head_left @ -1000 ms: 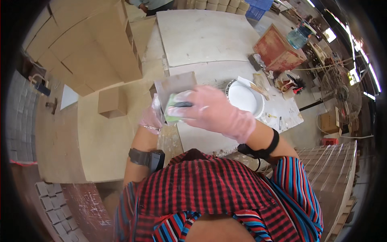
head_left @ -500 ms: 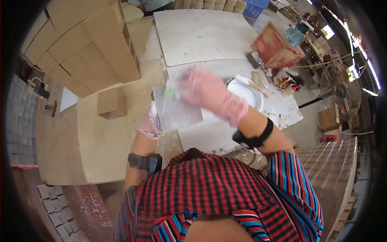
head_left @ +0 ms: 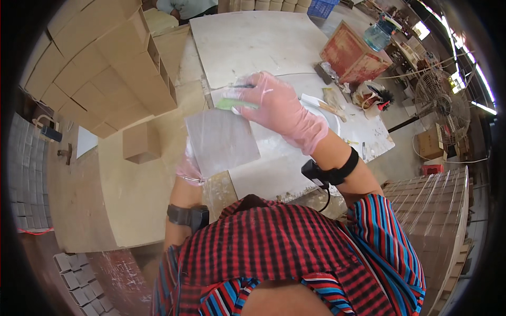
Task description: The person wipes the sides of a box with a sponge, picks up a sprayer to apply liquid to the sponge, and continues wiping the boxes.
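Observation:
My left hand [head_left: 187, 167], in a thin pink glove, supports a square piece with a smooth grey face [head_left: 224, 141] from its left side. The fingers of that hand are hidden behind it, as is the piece's depth. My right hand [head_left: 274, 102], gloved in pink too, is closed round a pale green pad like a sponge [head_left: 227, 103]. White smears show on its fingertips. The pad is at the far edge of the grey face. Behind my right wrist, a round white basin [head_left: 333, 122] is partly covered, with a wooden-handled brush [head_left: 331, 109] across its rim.
Stacked cardboard boxes [head_left: 100, 79] rise at the left, and a single open box [head_left: 141, 143] stands nearer on the tan board [head_left: 134, 200]. A white board [head_left: 258, 42] covers the far table. At the right are a red-stained crate [head_left: 353, 52] and a fan [head_left: 441, 100].
The grey-faced piece has shifted left and a little nearer, with its face turned more toward me. My right hand has moved slightly right, keeping the green pad at the far edge.

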### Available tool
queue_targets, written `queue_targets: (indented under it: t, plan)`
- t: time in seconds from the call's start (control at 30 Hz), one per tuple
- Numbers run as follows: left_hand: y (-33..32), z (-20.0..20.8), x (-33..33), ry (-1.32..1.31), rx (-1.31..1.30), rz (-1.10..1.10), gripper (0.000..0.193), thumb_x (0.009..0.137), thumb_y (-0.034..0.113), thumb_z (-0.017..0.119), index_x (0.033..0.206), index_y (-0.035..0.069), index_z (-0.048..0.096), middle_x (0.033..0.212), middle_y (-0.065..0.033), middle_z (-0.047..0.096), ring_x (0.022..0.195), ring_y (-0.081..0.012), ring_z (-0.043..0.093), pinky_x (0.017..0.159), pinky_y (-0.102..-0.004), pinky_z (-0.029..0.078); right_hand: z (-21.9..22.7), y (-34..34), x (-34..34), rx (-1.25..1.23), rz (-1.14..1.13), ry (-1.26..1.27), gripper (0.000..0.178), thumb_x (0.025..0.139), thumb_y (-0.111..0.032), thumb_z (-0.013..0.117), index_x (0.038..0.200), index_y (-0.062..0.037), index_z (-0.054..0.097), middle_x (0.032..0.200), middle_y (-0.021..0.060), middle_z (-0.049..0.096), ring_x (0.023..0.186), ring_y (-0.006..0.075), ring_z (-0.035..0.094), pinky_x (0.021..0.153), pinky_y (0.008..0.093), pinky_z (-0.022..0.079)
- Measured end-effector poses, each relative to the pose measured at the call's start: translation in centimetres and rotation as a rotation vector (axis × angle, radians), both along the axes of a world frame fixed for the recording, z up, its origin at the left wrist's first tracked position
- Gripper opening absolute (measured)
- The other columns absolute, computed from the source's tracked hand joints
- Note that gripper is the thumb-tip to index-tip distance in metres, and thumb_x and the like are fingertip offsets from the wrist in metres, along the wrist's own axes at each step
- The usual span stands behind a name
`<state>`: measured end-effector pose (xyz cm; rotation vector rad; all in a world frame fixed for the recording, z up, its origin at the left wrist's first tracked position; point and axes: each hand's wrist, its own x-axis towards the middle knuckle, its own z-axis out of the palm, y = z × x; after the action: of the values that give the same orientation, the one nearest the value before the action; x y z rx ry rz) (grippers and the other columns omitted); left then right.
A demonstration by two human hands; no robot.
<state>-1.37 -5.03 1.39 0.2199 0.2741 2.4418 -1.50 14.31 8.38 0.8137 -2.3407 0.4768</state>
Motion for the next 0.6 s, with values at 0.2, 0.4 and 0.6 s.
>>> queue_targets:
  t: [0.2, 0.4, 0.6]
  plan:
    - [-0.7, 0.8, -0.2, 0.756, -0.776, 0.287, 0.044, 0.086, 0.032, 0.053, 0.119, 0.004, 0.05, 0.113, -0.0099, 0.056, 0.104, -0.0216, 0.055, 0.089, -0.0354, 0.045, -0.6, -0.1, 2.8, 0.258, 0.424, -0.003, 0.033, 0.07, -0.022, 0.067, 0.103, -0.0214, 0.065, 0.095, 0.0036, 0.061, 0.083, 0.0237, 0.057, 0.071, 0.0339, 0.05]
    - [-0.1, -1.1, 0.2, 0.033, -0.078, 0.051, 0.046, 0.086, 0.033, 0.053, 0.122, 0.004, 0.049, 0.115, -0.0111, 0.056, 0.104, -0.0216, 0.055, 0.087, -0.0345, 0.046, 1.4, 0.6, -2.5, -0.012, -0.051, -0.169, 0.029, 0.075, -0.027, 0.064, 0.103, -0.0205, 0.064, 0.097, 0.0049, 0.061, 0.094, 0.0239, 0.057, 0.08, 0.0351, 0.048]
    - [-2.2, -2.9, 0.0, 0.218, -0.17, 0.076, 0.042, 0.09, 0.032, 0.047, 0.122, 0.005, 0.048, 0.118, -0.01, 0.054, 0.108, -0.0229, 0.053, 0.09, -0.0369, 0.045, 0.3, 0.1, 2.3, 0.124, 0.402, -0.139, 0.037, 0.071, -0.02, 0.067, 0.108, -0.0217, 0.063, 0.097, 0.0059, 0.06, 0.087, 0.0251, 0.057, 0.075, 0.0361, 0.049]
